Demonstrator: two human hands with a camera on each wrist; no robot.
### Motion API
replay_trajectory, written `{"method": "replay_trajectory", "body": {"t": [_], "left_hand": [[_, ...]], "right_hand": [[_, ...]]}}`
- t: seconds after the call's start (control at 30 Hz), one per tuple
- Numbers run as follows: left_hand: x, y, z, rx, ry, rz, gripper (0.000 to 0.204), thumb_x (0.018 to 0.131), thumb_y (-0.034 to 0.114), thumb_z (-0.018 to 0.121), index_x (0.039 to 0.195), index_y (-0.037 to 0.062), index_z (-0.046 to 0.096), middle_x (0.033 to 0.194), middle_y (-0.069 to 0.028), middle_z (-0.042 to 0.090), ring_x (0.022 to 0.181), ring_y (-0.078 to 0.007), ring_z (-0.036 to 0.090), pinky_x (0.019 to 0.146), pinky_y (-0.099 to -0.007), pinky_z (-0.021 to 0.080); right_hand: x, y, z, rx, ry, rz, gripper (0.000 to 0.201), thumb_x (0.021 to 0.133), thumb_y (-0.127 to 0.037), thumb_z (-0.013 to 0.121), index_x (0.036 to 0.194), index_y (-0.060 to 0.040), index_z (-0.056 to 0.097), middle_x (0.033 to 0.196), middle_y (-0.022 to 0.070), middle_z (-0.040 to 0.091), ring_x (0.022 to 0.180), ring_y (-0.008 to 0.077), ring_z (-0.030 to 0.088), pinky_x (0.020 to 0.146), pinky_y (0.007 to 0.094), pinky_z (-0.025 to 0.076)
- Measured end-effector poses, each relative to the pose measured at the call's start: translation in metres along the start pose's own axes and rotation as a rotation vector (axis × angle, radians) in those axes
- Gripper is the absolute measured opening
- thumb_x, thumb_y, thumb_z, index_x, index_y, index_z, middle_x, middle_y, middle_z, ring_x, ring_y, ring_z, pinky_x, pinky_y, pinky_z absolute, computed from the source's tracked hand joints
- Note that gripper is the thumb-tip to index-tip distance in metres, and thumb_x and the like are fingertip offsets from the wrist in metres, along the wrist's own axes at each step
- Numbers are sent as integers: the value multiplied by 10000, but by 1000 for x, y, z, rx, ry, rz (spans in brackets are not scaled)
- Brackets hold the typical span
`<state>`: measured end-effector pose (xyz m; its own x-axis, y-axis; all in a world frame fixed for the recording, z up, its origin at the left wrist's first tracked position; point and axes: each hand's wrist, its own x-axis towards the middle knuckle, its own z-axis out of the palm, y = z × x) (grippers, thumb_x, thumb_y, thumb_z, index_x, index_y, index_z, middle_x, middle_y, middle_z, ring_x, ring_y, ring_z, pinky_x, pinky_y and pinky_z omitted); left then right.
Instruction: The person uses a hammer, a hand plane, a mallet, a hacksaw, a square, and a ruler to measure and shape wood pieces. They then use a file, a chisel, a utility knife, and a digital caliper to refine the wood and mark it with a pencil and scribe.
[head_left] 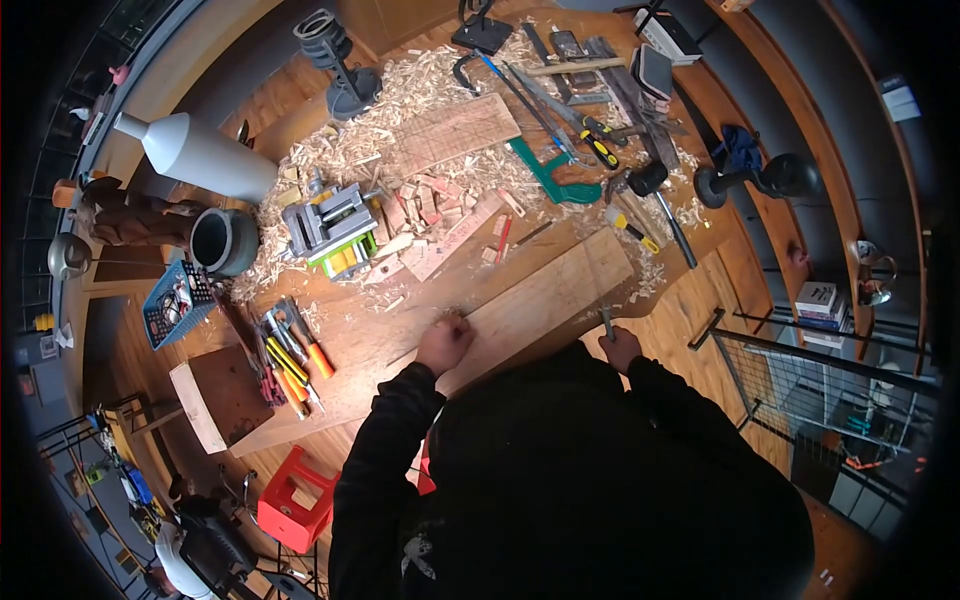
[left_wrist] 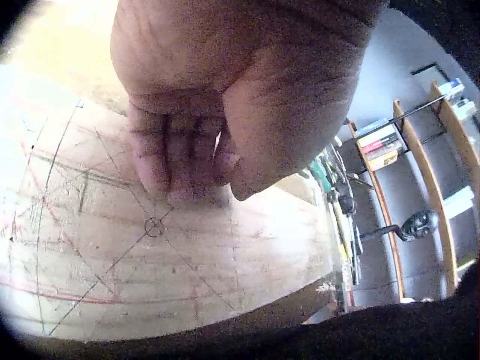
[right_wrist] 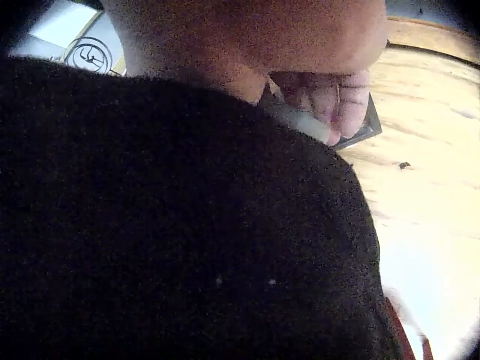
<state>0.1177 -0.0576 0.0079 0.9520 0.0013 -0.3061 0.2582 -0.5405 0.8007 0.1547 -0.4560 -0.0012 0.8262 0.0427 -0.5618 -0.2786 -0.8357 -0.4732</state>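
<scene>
A long pale board [head_left: 550, 295] lies at the near edge of the workbench. Pencil and red lines, with a small circle where two cross, mark its face [left_wrist: 154, 259] in the left wrist view. My left hand [head_left: 445, 345] rests on the board near its left end, fingers [left_wrist: 176, 161] curled down with their tips at the wood. At the bench's near right edge, my right hand [head_left: 621, 348] grips a narrow grey tool [head_left: 607, 320] that sticks up past the fist. In the right wrist view a dark sleeve hides most of that tool [right_wrist: 304, 122]; its kind cannot be told.
A grey-green vise [head_left: 330, 225] stands among shavings and wood offcuts. Beyond the board lie a green saw [head_left: 555, 175], a black-headed mallet [head_left: 648, 180] and several hand tools. Screwdrivers and pliers [head_left: 290, 355] lie at left. A red stool [head_left: 297, 498] stands on the floor.
</scene>
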Motion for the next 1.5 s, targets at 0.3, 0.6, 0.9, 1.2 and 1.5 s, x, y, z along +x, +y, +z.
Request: {"method": "replay_trajectory", "body": {"t": [0.3, 0.6, 0.9, 1.2, 1.5], "left_hand": [[53, 72, -72, -234, 406, 53, 100, 825, 61, 641, 754, 2, 601, 588, -40, 554, 544, -110, 519, 535, -276, 453], [185, 81, -144, 534, 580, 32, 528, 762, 197, 687, 1235, 13, 546, 1059, -204, 626, 939, -385, 619, 805, -466, 517], [244, 105, -147, 743, 167, -86, 912, 707, 214, 745, 1490, 101, 291, 1479, -249, 333, 1338, -418, 369, 1065, -513, 357], [282, 88, -157, 690, 43, -131, 1048, 672, 159, 760, 1535, 142, 167, 1574, -240, 113, 1337, -454, 367, 1049, -465, 412], [285, 64, -147, 880, 125, 59, 850, 784, 211, 643, 1508, 46, 229, 1564, -208, 205, 1207, -449, 477, 1049, -426, 396]], "right_hand": [[3, -1, -4, -73, -70, 72, 277, 818, -281, 588, 800, -5, 571, 807, 225, 616, 779, 391, 612, 705, 464, 469], [5, 10, -18, -136, -147, 140, 290, 836, -262, 552, 903, 12, 618, 897, 253, 652, 873, 431, 625, 770, 503, 490], [5, 18, -20, -63, -169, 221, 291, 845, -291, 603, 871, -2, 609, 860, 231, 630, 839, 392, 627, 745, 462, 483], [2, 15, -22, -90, -172, 237, 277, 859, -292, 586, 899, -21, 625, 926, 234, 634, 895, 409, 613, 774, 484, 483], [-4, 19, -15, -57, -129, 152, 349, 944, -340, 523, 940, -7, 628, 951, 244, 633, 909, 427, 600, 792, 491, 470]]}}
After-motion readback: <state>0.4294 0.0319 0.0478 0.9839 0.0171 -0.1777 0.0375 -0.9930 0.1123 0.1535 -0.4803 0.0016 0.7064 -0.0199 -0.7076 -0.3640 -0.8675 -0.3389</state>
